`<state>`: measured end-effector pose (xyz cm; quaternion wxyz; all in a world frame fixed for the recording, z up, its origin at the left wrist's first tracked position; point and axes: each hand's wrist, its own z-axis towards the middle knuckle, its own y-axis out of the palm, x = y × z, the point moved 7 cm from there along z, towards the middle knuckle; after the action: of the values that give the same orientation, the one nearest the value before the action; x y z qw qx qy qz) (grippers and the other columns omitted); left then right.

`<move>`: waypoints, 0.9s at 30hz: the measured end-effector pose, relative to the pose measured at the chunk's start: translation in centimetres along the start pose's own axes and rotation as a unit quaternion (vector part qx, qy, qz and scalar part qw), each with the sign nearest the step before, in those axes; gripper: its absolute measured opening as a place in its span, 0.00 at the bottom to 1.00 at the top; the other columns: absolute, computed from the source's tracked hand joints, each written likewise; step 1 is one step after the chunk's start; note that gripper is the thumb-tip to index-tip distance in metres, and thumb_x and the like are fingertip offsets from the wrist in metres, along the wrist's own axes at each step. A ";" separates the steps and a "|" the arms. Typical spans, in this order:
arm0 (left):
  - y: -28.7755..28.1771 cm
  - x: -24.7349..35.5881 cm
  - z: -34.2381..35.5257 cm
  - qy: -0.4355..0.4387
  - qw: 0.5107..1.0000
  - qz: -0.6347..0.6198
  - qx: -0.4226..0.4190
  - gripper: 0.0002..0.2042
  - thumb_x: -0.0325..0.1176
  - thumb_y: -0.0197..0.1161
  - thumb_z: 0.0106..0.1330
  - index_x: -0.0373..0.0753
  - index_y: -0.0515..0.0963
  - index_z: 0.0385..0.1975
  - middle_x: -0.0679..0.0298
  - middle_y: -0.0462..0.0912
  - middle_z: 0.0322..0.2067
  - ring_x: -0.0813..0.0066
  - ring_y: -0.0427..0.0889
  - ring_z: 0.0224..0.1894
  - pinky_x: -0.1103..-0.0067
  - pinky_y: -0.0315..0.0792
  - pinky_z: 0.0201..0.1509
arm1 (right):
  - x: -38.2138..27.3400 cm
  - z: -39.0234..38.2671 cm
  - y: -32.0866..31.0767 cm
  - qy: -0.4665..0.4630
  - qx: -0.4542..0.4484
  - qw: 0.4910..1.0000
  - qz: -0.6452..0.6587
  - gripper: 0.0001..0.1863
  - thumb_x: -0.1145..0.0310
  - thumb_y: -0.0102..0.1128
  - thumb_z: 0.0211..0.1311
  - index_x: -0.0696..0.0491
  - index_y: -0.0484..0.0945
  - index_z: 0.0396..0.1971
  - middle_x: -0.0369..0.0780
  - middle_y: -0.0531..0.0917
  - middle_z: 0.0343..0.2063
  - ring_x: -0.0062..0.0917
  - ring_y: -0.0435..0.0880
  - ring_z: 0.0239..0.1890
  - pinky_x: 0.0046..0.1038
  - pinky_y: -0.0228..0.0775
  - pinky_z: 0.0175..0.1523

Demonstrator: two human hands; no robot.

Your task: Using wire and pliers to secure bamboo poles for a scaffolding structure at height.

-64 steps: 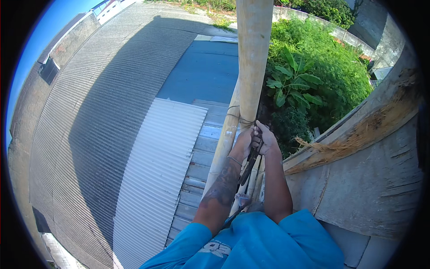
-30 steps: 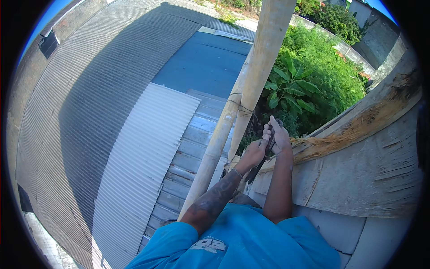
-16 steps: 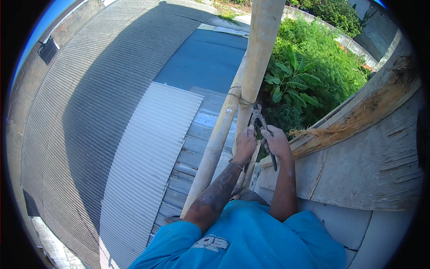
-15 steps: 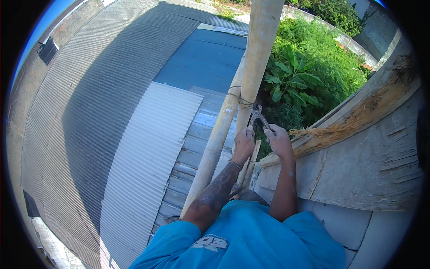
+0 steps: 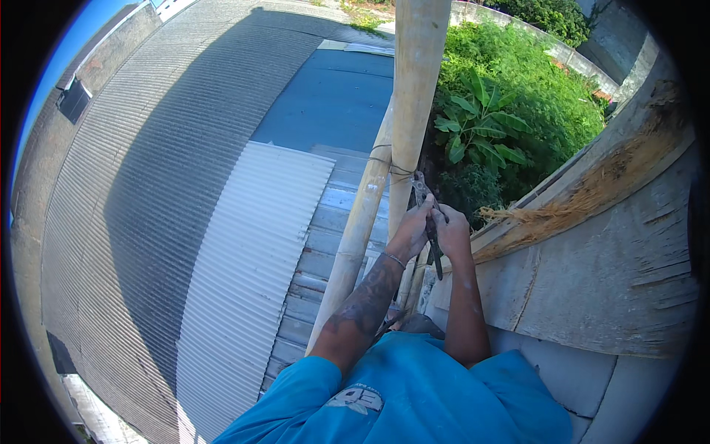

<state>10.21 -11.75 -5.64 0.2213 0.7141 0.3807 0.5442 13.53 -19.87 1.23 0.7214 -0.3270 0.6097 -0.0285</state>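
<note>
Two upright bamboo poles, a thick one [image 5: 414, 89] and a thinner one [image 5: 347, 270], are lashed with dark wire [image 5: 398, 170] at the middle of the view. Metal pincers [image 5: 418, 181] have their head at that binding, beside the thick pole. My left hand [image 5: 413, 228] is closed on one pincer handle, with my thumb raised along it. My right hand [image 5: 451, 231] is closed on the other handle, just to the right, touching or nearly touching my left. The dark handle ends stick out below my fingers. Whether the jaws grip the wire I cannot tell.
Corrugated grey roofing [image 5: 237, 244] and blue panels [image 5: 325, 96] lie below at left. A banana plant [image 5: 481, 126] and bushes grow below at right. A weathered wooden board edge [image 5: 592, 177] with torn fibres and a worn panel [image 5: 577, 281] stand close on my right.
The pincers have come up to the binding since a second ago. In the last half second the handles have drawn closer together, and my hands with them.
</note>
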 end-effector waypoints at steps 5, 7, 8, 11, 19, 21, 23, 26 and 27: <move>1.1 0.7 1.0 0.019 0.998 0.008 0.051 0.13 0.43 0.54 0.65 0.38 0.70 0.34 0.62 0.78 0.31 0.73 0.79 0.36 0.78 0.73 0.40 | 1.4 -0.1 0.6 -0.021 0.015 1.000 -0.002 0.14 0.65 0.51 0.59 0.58 0.77 0.40 0.51 0.79 0.33 0.45 0.78 0.36 0.36 0.68 0.41; 2.0 1.3 0.9 0.007 0.998 -0.019 0.055 0.17 0.46 0.53 0.65 0.36 0.68 0.37 0.58 0.78 0.37 0.68 0.78 0.41 0.76 0.74 0.44 | 1.1 -0.4 0.5 -0.015 0.014 1.000 0.018 0.14 0.65 0.51 0.60 0.58 0.77 0.40 0.51 0.79 0.33 0.45 0.78 0.36 0.35 0.68 0.41; 1.8 1.2 1.1 0.007 0.998 -0.018 0.054 0.17 0.46 0.53 0.65 0.36 0.68 0.37 0.58 0.78 0.37 0.68 0.78 0.41 0.76 0.74 0.44 | 1.0 -0.5 0.5 -0.012 0.011 0.999 0.037 0.14 0.65 0.51 0.60 0.57 0.77 0.41 0.51 0.79 0.33 0.44 0.78 0.36 0.35 0.68 0.41; 1.0 1.1 1.3 0.029 0.999 -0.039 0.014 0.22 0.51 0.46 0.67 0.33 0.66 0.41 0.52 0.75 0.43 0.62 0.76 0.47 0.72 0.72 0.51 | 1.5 -0.8 1.1 -0.039 0.033 0.997 0.056 0.15 0.66 0.50 0.61 0.60 0.76 0.41 0.44 0.80 0.23 0.25 0.77 0.26 0.27 0.68 0.34; 1.1 1.6 1.3 0.067 0.995 -0.007 -0.072 0.30 0.55 0.31 0.67 0.32 0.62 0.53 0.48 0.71 0.51 0.58 0.69 0.56 0.67 0.66 0.58 | 1.9 -0.9 1.5 0.047 -0.032 0.990 0.129 0.13 0.66 0.49 0.61 0.59 0.77 0.38 0.42 0.77 0.21 0.24 0.73 0.23 0.27 0.66 0.32; 1.0 1.7 1.2 0.063 0.995 -0.019 -0.073 0.30 0.55 0.31 0.67 0.32 0.62 0.53 0.48 0.71 0.51 0.58 0.69 0.56 0.68 0.66 0.58 | 1.8 -1.1 1.7 0.041 -0.025 0.991 0.126 0.13 0.66 0.49 0.61 0.59 0.77 0.38 0.41 0.77 0.21 0.22 0.71 0.22 0.26 0.65 0.31; 1.1 1.6 1.2 0.058 0.995 -0.032 -0.076 0.30 0.55 0.31 0.67 0.32 0.62 0.52 0.49 0.71 0.51 0.58 0.70 0.56 0.68 0.66 0.59 | 2.1 -1.3 1.9 0.065 -0.020 0.986 0.154 0.13 0.66 0.49 0.61 0.59 0.77 0.38 0.42 0.77 0.21 0.23 0.73 0.23 0.27 0.66 0.32; 1.0 1.6 1.0 0.052 0.995 -0.051 -0.069 0.30 0.54 0.32 0.68 0.31 0.63 0.53 0.50 0.74 0.47 0.62 0.73 0.52 0.71 0.68 0.56 | 2.1 -1.0 1.9 0.057 -0.011 0.990 0.131 0.13 0.66 0.50 0.61 0.59 0.77 0.38 0.45 0.78 0.23 0.29 0.76 0.25 0.29 0.67 0.34; 0.8 1.6 0.8 0.055 0.996 -0.044 -0.059 0.29 0.53 0.32 0.69 0.32 0.64 0.52 0.51 0.75 0.47 0.63 0.74 0.51 0.71 0.68 0.55 | 2.1 -1.0 1.7 0.056 -0.011 0.990 0.132 0.13 0.66 0.50 0.61 0.59 0.77 0.38 0.45 0.78 0.23 0.29 0.76 0.25 0.29 0.67 0.34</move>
<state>11.45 -10.88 -4.30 0.2655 0.6514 0.3909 0.5936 12.59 -19.86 -1.54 0.6801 -0.2494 0.6872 0.0550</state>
